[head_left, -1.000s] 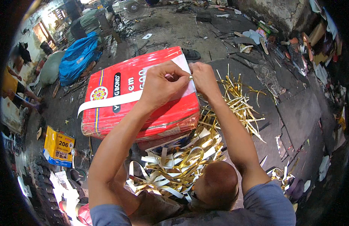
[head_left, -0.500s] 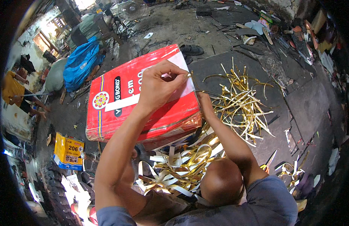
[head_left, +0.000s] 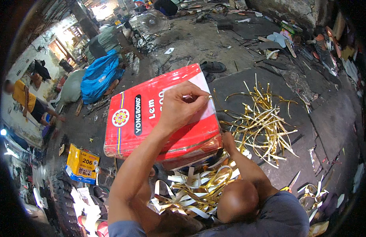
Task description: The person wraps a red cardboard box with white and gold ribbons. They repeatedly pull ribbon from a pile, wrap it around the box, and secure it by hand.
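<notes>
A red carton (head_left: pixel 179 143) with a pale patch on its top stands in front of me. Over its right part, my left hand (head_left: pixel 183 103) is closed in a pinch. A small gold strip end (head_left: pixel 209 97) shows at its fingertips, by the carton's far right edge. My right hand (head_left: pixel 229 143) is low beside the carton's right side; its fingers are hidden there. To its right lies a loose heap of thin gold strips (head_left: pixel 266 124). Wider strips, gold on one face and white on the other, form a tangled pile (head_left: pixel 198 187) between my arms and below the carton.
Scissors (head_left: pixel 291 182) with orange-yellow handles lie at the right near more strips. A yellow-and-blue box (head_left: pixel 83 164) stands at the left. Beyond are a blue sack (head_left: pixel 100 79), a dark sandal (head_left: pixel 213 66), a fan (head_left: pixel 153 23) and a person in yellow (head_left: pixel 24 96).
The white strip that lay across the carton's top, running left from my left hand, no longer shows there. My left hand still pinches near the far right edge. The whole view has shifted.
</notes>
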A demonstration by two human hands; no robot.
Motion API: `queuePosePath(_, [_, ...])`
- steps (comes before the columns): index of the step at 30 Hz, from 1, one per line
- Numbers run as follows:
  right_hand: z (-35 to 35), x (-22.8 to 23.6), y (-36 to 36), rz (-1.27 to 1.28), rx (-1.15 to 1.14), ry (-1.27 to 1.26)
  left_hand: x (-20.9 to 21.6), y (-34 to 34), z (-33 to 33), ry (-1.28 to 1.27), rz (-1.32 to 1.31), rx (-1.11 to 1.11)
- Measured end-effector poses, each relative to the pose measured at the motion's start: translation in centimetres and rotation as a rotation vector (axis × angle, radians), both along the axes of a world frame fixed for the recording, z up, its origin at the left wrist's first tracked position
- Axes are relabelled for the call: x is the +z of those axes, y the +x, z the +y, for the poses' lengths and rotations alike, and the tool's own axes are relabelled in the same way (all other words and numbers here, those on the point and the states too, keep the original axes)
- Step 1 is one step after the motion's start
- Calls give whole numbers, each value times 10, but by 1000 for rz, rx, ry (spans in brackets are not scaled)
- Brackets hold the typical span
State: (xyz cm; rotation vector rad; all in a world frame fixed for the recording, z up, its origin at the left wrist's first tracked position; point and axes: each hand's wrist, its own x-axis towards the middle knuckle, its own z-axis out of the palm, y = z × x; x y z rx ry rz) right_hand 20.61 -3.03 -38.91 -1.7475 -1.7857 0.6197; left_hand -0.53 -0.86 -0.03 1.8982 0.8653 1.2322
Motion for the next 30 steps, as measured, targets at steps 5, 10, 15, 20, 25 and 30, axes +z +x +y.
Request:
queuePosePath(5, [-13,-91,6,-90,-4,-43,2,4,3,104,72,30])
queuePosePath(10, [-7,-144,33,354,-354,-75,10,16,6,252,84,-40])
queuePosePath(15, [-17,-85,-6,61,-231,-80,5,-10,1,509,254,0])
queuePosePath(20, [-21,-40,-6,73,-348,-196,8,-11,-3,538,273,-2])
queuePosePath(25, [-13,-41,24,-134,-255,-297,2,-18,-2,426,271,-49])
queuePosePath(30, [-22,-28,38,-109,-203,-114,2,-22,-9,484,361,-39])
